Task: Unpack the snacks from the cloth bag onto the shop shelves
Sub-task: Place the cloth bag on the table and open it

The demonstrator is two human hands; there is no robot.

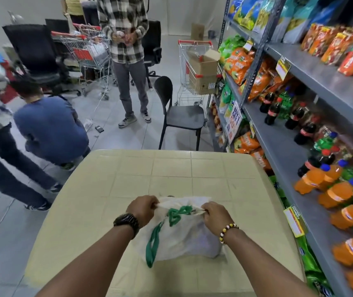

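A white cloth bag (pixel 182 236) with green handles lies bulging on the beige table (pixel 171 174) right in front of me. My left hand (pixel 143 207) pinches the bag's top edge on the left. My right hand (pixel 215 217) pinches the same edge on the right. The bag's mouth is bunched between both hands, and its contents are hidden. Grey metal shop shelves (pixel 282 151) run along the right side, stocked with snack packets (pixel 238 65) and soda bottles (pixel 329 189).
A black chair (pixel 179 113) stands just beyond the table. A shopping cart (pixel 194 69) holding cardboard boxes is behind it. One person stands (pixel 126 50) farther back, another crouches (pixel 51 127) at left, and a third walks at the far left. Office chairs and more carts fill the back.
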